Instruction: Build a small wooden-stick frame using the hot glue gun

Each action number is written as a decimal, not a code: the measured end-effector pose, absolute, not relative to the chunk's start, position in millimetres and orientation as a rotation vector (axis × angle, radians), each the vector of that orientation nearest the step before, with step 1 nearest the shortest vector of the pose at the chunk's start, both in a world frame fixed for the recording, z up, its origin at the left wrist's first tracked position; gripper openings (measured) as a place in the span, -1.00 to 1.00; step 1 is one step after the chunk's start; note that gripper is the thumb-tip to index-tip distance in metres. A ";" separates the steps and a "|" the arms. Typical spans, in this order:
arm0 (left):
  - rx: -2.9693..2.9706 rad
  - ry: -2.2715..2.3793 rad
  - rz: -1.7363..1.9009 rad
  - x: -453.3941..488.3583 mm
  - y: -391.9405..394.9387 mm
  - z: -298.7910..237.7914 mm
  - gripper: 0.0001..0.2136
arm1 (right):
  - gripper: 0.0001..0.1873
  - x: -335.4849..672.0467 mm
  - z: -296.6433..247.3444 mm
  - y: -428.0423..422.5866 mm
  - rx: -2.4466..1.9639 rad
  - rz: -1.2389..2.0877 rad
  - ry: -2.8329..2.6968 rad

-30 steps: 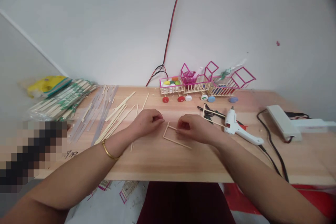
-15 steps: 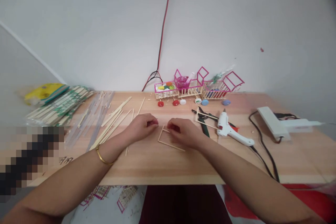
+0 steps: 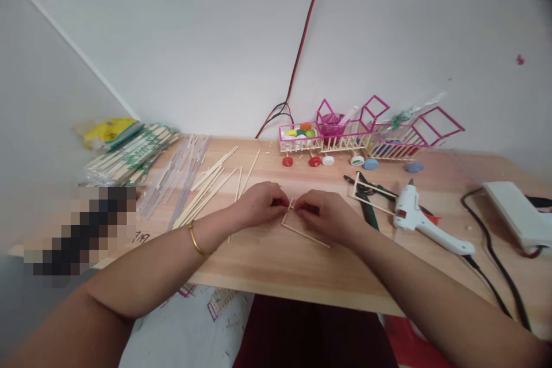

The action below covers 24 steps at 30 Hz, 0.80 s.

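While the stick frame (image 3: 307, 235) is positioned on the table (image 3: 267, 264) between both hands, the step in hand is judged to be the setting of its far corner. Its upper arm appears pinched by the fingertips of the right hand (image 3: 325, 213). At the same corner, the fingertips of the left hand (image 3: 261, 205) are drawn together; whether wood is gripped there cannot be told. The glue gun (image 3: 407, 210) is placed to the right, just beside a second frame (image 3: 373, 205). For the next move, steady pressure and a squared joint are judged necessary before release.
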<state>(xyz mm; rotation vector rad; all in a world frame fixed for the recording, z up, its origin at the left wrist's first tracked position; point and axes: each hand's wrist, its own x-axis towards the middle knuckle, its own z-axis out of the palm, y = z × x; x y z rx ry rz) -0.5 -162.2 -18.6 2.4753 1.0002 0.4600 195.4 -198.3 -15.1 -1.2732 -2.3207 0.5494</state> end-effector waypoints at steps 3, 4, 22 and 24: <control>2.497 0.998 0.439 -0.3 -161.8 -19.2 -0.86 | -0.82 194.6 -14.0 -198.5 -1.280 0.555 -2.330; 2.505 0.991 0.431 -0.4 -161.6 -19.4 -0.85 | -0.81 194.4 -13.7 -198.6 -1.281 0.556 -2.329; 2.457 1.019 0.416 -0.1 -161.4 -17.9 -0.85 | -0.85 190.2 -15.7 -197.1 -1.460 0.474 -2.336; 2.462 1.006 0.404 0.3 -161.7 -16.2 -0.86 | -0.85 190.2 -15.7 -196.9 -1.459 0.479 -2.340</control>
